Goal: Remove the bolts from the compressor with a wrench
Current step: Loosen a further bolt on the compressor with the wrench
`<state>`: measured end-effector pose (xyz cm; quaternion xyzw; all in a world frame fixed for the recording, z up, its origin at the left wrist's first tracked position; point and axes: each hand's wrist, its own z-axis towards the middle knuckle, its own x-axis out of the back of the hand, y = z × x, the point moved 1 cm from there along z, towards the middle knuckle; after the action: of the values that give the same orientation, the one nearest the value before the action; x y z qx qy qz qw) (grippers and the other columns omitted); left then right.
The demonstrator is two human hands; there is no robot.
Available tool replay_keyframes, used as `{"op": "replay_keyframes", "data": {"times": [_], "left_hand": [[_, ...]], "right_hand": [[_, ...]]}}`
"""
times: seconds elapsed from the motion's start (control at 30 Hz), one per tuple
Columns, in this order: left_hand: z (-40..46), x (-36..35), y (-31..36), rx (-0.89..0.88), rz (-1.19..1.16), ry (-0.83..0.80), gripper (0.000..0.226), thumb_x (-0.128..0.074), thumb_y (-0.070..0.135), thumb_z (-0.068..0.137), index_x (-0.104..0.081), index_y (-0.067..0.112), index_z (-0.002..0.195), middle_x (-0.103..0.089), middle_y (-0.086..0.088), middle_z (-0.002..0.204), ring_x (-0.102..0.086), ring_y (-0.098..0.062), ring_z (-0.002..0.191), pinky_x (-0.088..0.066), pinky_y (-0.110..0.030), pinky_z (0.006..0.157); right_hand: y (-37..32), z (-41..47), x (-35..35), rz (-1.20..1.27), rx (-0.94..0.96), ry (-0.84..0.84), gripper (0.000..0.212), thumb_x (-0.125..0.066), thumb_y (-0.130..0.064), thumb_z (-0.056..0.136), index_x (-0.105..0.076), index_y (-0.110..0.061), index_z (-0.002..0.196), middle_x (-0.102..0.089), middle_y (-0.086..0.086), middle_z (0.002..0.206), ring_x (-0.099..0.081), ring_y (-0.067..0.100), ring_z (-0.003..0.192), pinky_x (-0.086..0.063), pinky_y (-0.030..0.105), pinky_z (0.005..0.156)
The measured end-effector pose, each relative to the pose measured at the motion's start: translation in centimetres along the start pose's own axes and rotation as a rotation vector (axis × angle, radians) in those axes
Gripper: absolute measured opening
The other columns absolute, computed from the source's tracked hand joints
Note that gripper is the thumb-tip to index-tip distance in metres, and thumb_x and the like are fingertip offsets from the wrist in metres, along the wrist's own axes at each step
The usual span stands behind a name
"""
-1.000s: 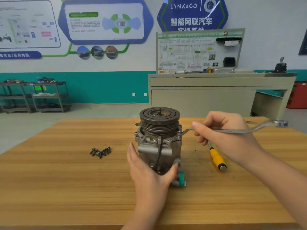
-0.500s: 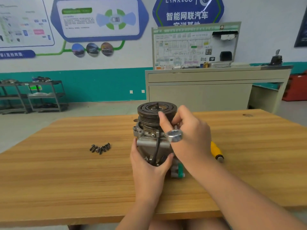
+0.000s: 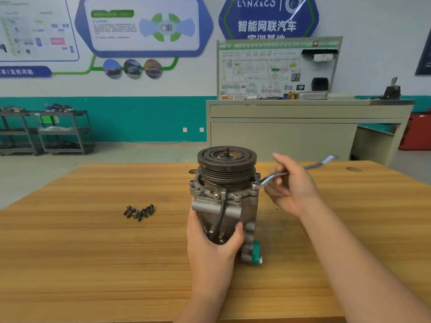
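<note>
Fingers of the right hand (image 3: 292, 190) curled round the wrench (image 3: 270, 178), its ring seated on a bolt (image 3: 255, 184) just left of that grip; the left hand (image 3: 213, 241) clasped the compressor (image 3: 226, 194). Short, level swings seemed wisest.

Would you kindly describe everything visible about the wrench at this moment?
The wrench is a slim, shiny metal bar with a ring at each end and offset bends. Its near ring sits on a bolt at the compressor's right flange; the shaft slants up and right, its far ring raised above the table. The right hand grips the shaft near the bolt end, hiding its middle.
</note>
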<state>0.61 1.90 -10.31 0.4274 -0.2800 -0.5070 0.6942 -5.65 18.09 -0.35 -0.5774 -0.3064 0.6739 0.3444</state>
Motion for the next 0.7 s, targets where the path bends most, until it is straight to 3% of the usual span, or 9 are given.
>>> {"op": "replay_keyframes", "data": {"times": [0.1, 0.2, 0.3, 0.47, 0.57, 0.7], "left_hand": [[0.0, -0.1, -0.1, -0.007, 0.008, 0.011, 0.081, -0.085, 0.028, 0.068, -0.045, 0.036, 0.138, -0.059, 0.016, 0.126, -0.052, -0.005, 0.121, -0.043, -0.040, 0.107], [0.0, -0.1, -0.2, -0.020, 0.014, 0.029, 0.080, -0.085, 0.028, 0.067, -0.046, 0.037, 0.136, -0.059, 0.019, 0.123, -0.052, -0.002, 0.119, -0.044, -0.033, 0.104], [0.0, -0.2, -0.1, -0.029, 0.016, 0.038, 0.080, -0.083, 0.035, 0.064, -0.047, 0.039, 0.135, -0.058, 0.021, 0.121, -0.052, 0.001, 0.118, -0.043, -0.025, 0.100], [-0.1, -0.1, 0.2, -0.022, -0.001, 0.014, 0.079, -0.081, 0.036, 0.065, -0.047, 0.036, 0.136, -0.059, 0.015, 0.124, -0.053, -0.004, 0.119, -0.045, -0.035, 0.104], [-0.2, 0.0, 0.4, -0.022, 0.010, 0.015, 0.079, -0.081, 0.036, 0.066, -0.046, 0.036, 0.137, -0.058, 0.016, 0.124, -0.052, -0.002, 0.119, -0.044, -0.034, 0.105], [-0.2, -0.1, 0.4, -0.025, 0.022, 0.027, 0.080, -0.082, 0.033, 0.066, -0.045, 0.036, 0.137, -0.056, 0.020, 0.123, -0.049, 0.005, 0.118, -0.042, -0.027, 0.104]], "right_hand": [[-0.3, 1.3, -0.5, -0.037, -0.178, -0.147, 0.038, -0.061, -0.036, 0.082, -0.056, -0.017, 0.049, -0.045, 0.000, 0.038, -0.031, 0.004, 0.023, -0.022, 0.013, 0.026], [-1.6, 0.9, -0.4, -0.002, -0.131, -0.215, 0.035, -0.066, -0.044, 0.075, -0.062, -0.015, 0.056, -0.052, 0.001, 0.045, -0.042, 0.001, 0.030, -0.028, 0.010, 0.029], [-3.0, -1.1, -0.6, 0.025, 0.028, -0.165, 0.024, -0.076, -0.034, 0.063, -0.061, -0.016, 0.056, -0.055, 0.001, 0.051, -0.045, 0.001, 0.036, -0.031, 0.010, 0.031], [-2.7, -4.5, -1.8, -0.433, 0.418, 0.079, 0.046, -0.068, -0.005, 0.086, -0.048, -0.023, 0.049, -0.058, 0.005, 0.049, -0.046, 0.008, 0.037, -0.033, 0.015, 0.035], [-2.1, -6.1, -2.2, -0.659, 0.610, 0.190, 0.045, -0.064, -0.007, 0.090, -0.044, -0.021, 0.052, -0.060, 0.005, 0.050, -0.048, 0.009, 0.039, -0.040, 0.017, 0.041], [-0.5, -7.1, -2.5, -0.721, 0.734, 0.257, 0.042, -0.064, -0.007, 0.090, -0.040, -0.012, 0.055, -0.058, 0.010, 0.052, -0.048, 0.010, 0.038, -0.040, 0.018, 0.043]]}}
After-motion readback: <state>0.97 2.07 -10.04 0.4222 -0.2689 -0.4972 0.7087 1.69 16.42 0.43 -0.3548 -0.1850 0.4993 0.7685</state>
